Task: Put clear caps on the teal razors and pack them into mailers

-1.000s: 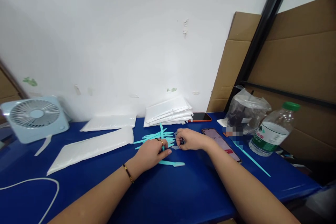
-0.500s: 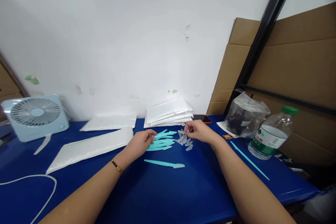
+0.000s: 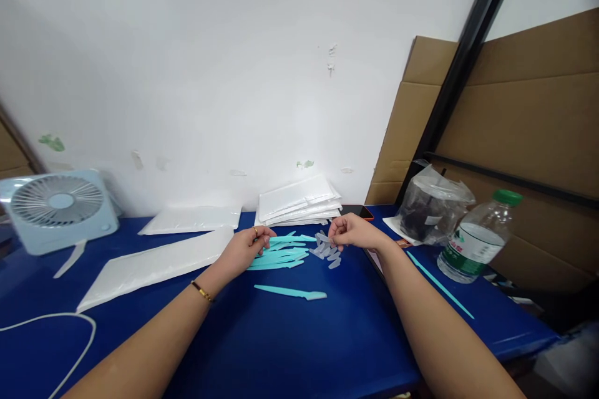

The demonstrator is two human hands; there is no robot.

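Observation:
My left hand (image 3: 247, 246) pinches the handle of a turquoise eyebrow razor (image 3: 290, 239), whose blade end points right. Just under it lies a pile of similar turquoise razors (image 3: 278, 257) on the blue table. My right hand (image 3: 352, 232) is closed, thumb and fingertips together at a small translucent blade cap (image 3: 324, 239). Several more translucent caps (image 3: 333, 257) lie loosely heaped below those fingertips. Nearer to me, one razor (image 3: 290, 292) rests alone. The tip of the held razor is close to the caps; whether they touch I cannot tell.
White padded envelopes (image 3: 299, 199) are stacked against the wall, with others (image 3: 159, 265) to the left. A fan (image 3: 60, 209) stands far left near a white cable (image 3: 88, 349). At right are a bagged cup (image 3: 428, 206), a water bottle (image 3: 477, 243) and another turquoise stick (image 3: 440, 283).
My left hand has raised a razor slightly from the pile, its blade end now toward the caps. My right fingertips have closed in on a cap. The view has shifted slightly.

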